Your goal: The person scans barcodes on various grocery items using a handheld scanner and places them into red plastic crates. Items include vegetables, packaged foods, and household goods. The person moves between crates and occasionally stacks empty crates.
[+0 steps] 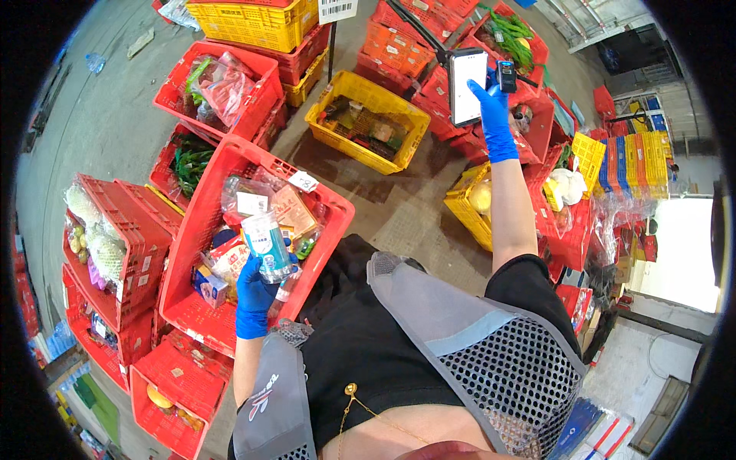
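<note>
My left hand, in a blue glove, grips a clear cylindrical plastic container with a blue and white label. It is held tilted above a red crate of packaged goods, among them a small blue box and a tan packet. My right hand, also gloved in blue, reaches forward to a smartphone with a lit white screen. One digit touches the screen; whether the others grip the phone is hidden. A small black device sits by my right fingers.
A yellow crate with dark packages stands on the floor ahead. Stacked red crates hold produce at the left, and more red crates rise beyond. A black pole slants toward the phone. Another yellow crate stands near my right arm.
</note>
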`<action>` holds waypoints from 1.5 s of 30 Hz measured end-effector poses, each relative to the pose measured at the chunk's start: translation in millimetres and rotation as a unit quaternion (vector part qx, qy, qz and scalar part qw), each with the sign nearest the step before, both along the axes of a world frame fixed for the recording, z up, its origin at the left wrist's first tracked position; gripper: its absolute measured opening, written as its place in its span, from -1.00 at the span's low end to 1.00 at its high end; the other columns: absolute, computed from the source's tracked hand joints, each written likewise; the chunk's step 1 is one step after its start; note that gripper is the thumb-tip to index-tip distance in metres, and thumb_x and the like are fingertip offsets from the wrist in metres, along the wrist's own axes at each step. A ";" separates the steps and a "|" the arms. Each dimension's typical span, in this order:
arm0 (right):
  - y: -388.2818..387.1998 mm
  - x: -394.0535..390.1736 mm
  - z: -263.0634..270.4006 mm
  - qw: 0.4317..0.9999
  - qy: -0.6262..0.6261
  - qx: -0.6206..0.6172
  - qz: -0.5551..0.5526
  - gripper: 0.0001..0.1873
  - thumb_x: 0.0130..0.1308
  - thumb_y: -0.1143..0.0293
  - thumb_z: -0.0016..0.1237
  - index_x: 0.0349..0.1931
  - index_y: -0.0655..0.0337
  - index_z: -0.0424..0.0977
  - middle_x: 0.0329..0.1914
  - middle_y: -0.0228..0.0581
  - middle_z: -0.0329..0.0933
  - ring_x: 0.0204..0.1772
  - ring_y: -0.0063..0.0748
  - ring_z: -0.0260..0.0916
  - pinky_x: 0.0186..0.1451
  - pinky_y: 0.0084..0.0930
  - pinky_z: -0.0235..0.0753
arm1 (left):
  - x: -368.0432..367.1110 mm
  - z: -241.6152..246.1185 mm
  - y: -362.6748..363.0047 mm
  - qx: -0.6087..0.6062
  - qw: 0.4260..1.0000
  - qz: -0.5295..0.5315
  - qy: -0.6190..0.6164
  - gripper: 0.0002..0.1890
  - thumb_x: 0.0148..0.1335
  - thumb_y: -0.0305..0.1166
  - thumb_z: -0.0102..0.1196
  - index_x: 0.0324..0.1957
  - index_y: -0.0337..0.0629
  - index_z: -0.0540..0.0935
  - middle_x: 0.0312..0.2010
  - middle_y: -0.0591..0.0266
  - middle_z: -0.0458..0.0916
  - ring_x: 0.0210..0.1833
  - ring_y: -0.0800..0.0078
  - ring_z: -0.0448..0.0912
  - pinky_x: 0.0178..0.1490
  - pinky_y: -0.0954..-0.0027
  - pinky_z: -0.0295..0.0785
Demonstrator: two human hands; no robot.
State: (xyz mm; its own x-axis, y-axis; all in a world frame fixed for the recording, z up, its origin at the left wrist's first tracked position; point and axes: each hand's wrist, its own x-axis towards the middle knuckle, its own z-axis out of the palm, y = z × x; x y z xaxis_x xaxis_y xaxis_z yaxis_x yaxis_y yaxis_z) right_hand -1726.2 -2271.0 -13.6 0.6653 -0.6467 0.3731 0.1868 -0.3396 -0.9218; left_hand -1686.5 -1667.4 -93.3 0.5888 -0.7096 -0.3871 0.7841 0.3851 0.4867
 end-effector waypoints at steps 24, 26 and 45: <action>301.4 17.0 139.1 0.705 0.023 -0.520 0.482 -0.53 -0.21 0.43 0.32 -0.15 0.10 0.58 -0.11 -0.34 0.56 -0.03 -0.10 0.46 0.14 -0.08 0.37 | 39.9 14.6 10.6 -0.097 0.992 -0.025 0.075 -0.30 0.41 0.01 -0.03 0.41 -0.27 0.27 0.27 -0.19 0.45 0.24 -0.07 0.51 0.15 -0.01 0.53; 304.1 22.2 136.1 0.703 0.022 -0.513 0.492 -0.51 -0.22 0.42 0.34 -0.15 0.12 0.56 -0.11 -0.33 0.57 -0.01 -0.08 0.48 0.15 -0.06 0.39 | 39.5 15.1 16.4 -0.092 0.993 -0.024 0.067 -0.28 0.41 0.09 -0.06 0.41 -0.24 0.28 0.25 -0.19 0.47 0.20 -0.07 0.54 0.06 0.05 0.59; 331.8 25.8 89.8 0.780 0.027 -0.384 0.494 -0.63 0.00 0.29 0.39 -0.27 0.24 0.52 -0.18 -0.15 0.55 -0.15 0.00 0.49 -0.10 -0.21 0.45 | 22.1 -14.5 67.4 -0.073 0.963 0.163 0.201 -0.36 0.41 0.07 -0.07 0.37 -0.13 0.35 0.21 -0.06 0.53 0.19 0.01 0.53 0.09 -0.04 0.50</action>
State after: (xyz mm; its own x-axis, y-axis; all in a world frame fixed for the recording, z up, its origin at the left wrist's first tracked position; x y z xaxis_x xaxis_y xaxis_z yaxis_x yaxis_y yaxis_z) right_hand -1700.4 -1939.2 76.1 0.7250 0.5915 0.3529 0.6755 -0.5102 -0.5324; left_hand -1664.3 -1600.0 -107.8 0.6123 -0.5771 -0.5404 0.7243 0.6835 0.0907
